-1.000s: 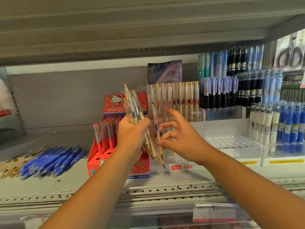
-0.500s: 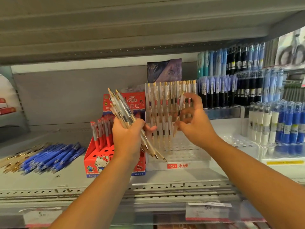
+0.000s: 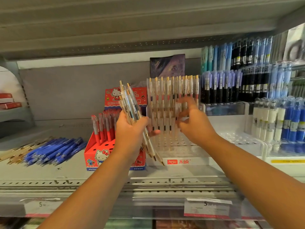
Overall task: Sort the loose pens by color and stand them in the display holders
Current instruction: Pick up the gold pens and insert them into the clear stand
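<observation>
Shop shelving (image 3: pixel 74 174) ran behind both hands; the left hand (image 3: pixel 130 134) was wrapped round a fan of clear pens (image 3: pixel 130 103), their caps above the fist and their tips poking out below it, toward the holder (image 3: pixel 173 146) just to its right. The right hand (image 3: pixel 193 124) was blurred in front of that holder, fingers half curled, and I could not tell whether it pinched a pen. Such pens looked light, stiff and slick, best pinched singly at mid-barrel.
</observation>
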`<act>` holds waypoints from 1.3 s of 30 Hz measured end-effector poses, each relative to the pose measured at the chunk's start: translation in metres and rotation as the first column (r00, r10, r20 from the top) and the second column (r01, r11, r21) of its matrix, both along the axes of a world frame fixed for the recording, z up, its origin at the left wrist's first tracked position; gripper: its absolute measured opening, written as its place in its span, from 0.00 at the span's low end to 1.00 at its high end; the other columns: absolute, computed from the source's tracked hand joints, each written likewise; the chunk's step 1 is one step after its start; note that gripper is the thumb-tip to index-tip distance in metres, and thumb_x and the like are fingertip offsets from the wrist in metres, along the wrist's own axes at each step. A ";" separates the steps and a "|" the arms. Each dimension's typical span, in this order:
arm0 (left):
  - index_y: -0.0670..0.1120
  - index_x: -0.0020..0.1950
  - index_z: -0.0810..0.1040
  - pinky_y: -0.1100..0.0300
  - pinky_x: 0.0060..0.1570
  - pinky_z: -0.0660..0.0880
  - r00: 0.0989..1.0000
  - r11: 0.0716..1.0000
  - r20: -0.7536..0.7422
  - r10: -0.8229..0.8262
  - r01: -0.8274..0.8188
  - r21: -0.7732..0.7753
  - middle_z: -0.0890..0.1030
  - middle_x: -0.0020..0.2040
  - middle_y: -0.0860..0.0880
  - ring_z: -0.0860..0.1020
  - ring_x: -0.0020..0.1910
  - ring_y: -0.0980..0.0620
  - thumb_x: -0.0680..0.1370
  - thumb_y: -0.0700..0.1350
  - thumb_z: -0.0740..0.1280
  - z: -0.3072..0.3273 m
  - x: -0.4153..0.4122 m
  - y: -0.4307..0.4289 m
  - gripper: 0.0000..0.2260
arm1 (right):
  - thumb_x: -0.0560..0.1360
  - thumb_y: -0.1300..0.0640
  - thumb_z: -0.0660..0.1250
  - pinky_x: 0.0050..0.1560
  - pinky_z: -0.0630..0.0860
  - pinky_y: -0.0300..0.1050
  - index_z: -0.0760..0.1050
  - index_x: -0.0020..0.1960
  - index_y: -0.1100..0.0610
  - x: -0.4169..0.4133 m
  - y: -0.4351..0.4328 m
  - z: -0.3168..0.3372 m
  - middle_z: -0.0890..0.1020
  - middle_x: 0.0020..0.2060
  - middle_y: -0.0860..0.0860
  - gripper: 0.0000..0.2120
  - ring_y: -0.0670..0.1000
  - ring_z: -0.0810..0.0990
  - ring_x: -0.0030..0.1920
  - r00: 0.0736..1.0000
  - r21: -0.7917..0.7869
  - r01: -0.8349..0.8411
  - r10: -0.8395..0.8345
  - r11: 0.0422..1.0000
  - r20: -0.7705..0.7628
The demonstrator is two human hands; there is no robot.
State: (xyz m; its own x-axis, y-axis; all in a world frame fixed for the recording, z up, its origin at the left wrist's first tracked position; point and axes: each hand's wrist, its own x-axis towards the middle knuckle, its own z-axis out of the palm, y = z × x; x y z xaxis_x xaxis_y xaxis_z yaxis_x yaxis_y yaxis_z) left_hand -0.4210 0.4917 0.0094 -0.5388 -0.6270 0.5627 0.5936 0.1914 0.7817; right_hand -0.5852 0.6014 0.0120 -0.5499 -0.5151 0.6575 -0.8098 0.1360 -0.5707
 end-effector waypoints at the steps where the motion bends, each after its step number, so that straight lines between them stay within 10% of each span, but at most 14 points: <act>1: 0.44 0.59 0.73 0.50 0.35 0.81 1.000 1.000 0.001 -0.001 0.001 0.001 0.82 0.37 0.51 0.84 0.36 0.49 0.78 0.33 0.65 0.000 0.000 0.000 0.12 | 0.74 0.64 0.70 0.44 0.82 0.45 0.69 0.59 0.46 0.000 0.000 0.001 0.80 0.42 0.45 0.20 0.44 0.81 0.41 0.999 0.001 0.018 -0.018 1.000 -0.029; 5: 0.45 0.59 0.73 0.50 0.36 0.81 1.000 1.000 0.006 -0.011 0.011 0.013 0.83 0.40 0.49 0.84 0.39 0.48 0.77 0.34 0.66 -0.001 -0.001 -0.002 0.12 | 0.73 0.69 0.66 0.43 0.81 0.47 0.75 0.45 0.51 -0.001 -0.001 0.001 0.81 0.42 0.46 0.13 0.44 0.80 0.43 1.000 0.040 0.012 -0.011 0.999 -0.018; 18: 0.48 0.55 0.73 0.52 0.34 0.80 1.000 1.000 0.001 -0.002 0.002 0.002 0.80 0.35 0.52 0.82 0.35 0.52 0.77 0.35 0.65 -0.003 0.000 -0.002 0.10 | 0.74 0.59 0.69 0.46 0.77 0.48 0.70 0.58 0.53 0.017 0.004 0.009 0.77 0.48 0.52 0.14 0.51 0.77 0.45 0.988 -0.063 0.145 -0.148 0.987 -0.044; 26: 0.49 0.46 0.74 0.47 0.36 0.80 0.999 0.997 -0.039 0.002 0.001 0.081 0.77 0.32 0.47 0.78 0.31 0.48 0.68 0.39 0.67 0.001 0.000 0.001 0.09 | 0.74 0.70 0.68 0.44 0.83 0.48 0.74 0.55 0.58 0.058 0.012 0.015 0.84 0.44 0.55 0.13 0.54 0.85 0.42 0.798 0.112 -0.532 0.453 0.839 0.398; 31: 0.53 0.43 0.76 0.30 0.43 0.78 1.000 0.991 -0.011 -0.018 0.019 0.132 0.76 0.36 0.41 0.77 0.37 0.38 0.66 0.39 0.68 0.003 0.002 0.004 0.11 | 0.73 0.73 0.68 0.46 0.83 0.52 0.70 0.62 0.60 0.066 0.008 0.012 0.81 0.52 0.67 0.20 0.59 0.84 0.46 0.700 0.118 -0.633 0.501 0.765 0.508; 39: 0.37 0.55 0.75 0.32 0.49 0.78 0.998 0.992 0.052 0.024 -0.030 0.123 0.82 0.44 0.36 0.82 0.46 0.33 0.67 0.37 0.70 0.004 0.002 0.004 0.18 | 0.72 0.72 0.70 0.42 0.82 0.48 0.70 0.63 0.60 0.060 0.010 0.010 0.84 0.42 0.59 0.22 0.56 0.85 0.43 0.672 0.091 -0.654 0.521 0.751 0.527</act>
